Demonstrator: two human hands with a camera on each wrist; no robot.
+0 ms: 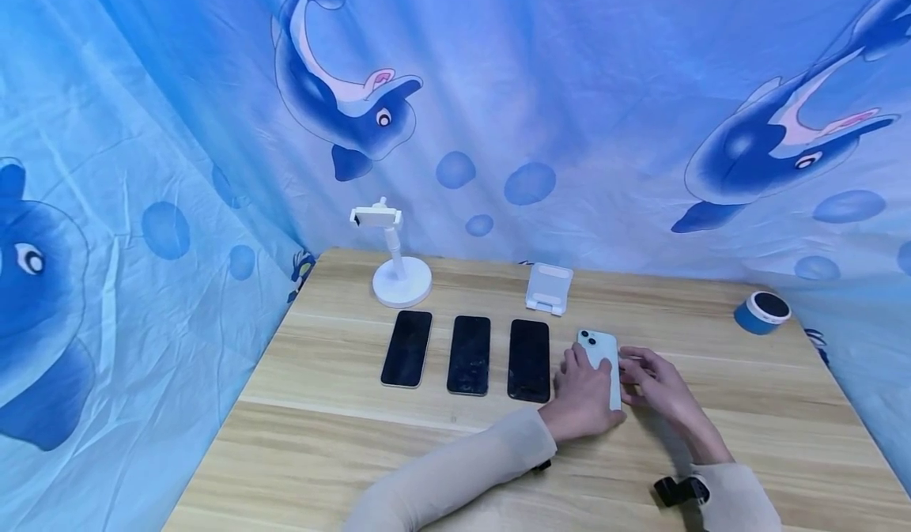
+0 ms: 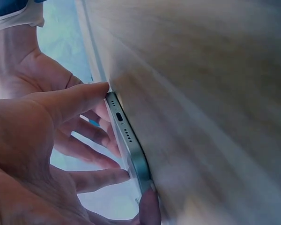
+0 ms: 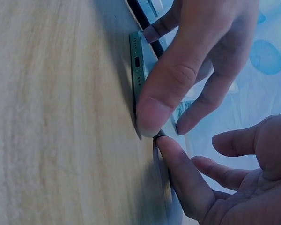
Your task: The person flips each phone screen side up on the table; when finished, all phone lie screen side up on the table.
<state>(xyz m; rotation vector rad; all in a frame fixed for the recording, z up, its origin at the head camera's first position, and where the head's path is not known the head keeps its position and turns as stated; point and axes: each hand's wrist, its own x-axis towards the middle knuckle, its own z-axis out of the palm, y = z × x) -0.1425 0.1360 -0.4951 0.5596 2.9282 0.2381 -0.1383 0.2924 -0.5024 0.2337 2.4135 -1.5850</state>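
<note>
A mint-green phone (image 1: 603,350) lies on the table with its back and two lenses facing up. My left hand (image 1: 585,396) grips it across the back, thumb at the right edge and fingers at the left. In the left wrist view, the thumb and fingers of my left hand (image 2: 61,117) span the phone's bottom end (image 2: 126,129) with its charging port. My right hand (image 1: 658,382) is at the phone's right side, fingers loosely bent. From the right wrist, one fingertip of my right hand (image 3: 225,183) is right at the phone's edge, beside the left thumb (image 3: 161,103).
Three black-screened phones lie in a row to the left: one far left (image 1: 407,349), one in the middle (image 1: 470,356), one nearest (image 1: 529,360). Behind stand a white round-based phone stand (image 1: 402,281) and a folding stand (image 1: 550,288). A blue cylinder (image 1: 761,313) sits at the back right.
</note>
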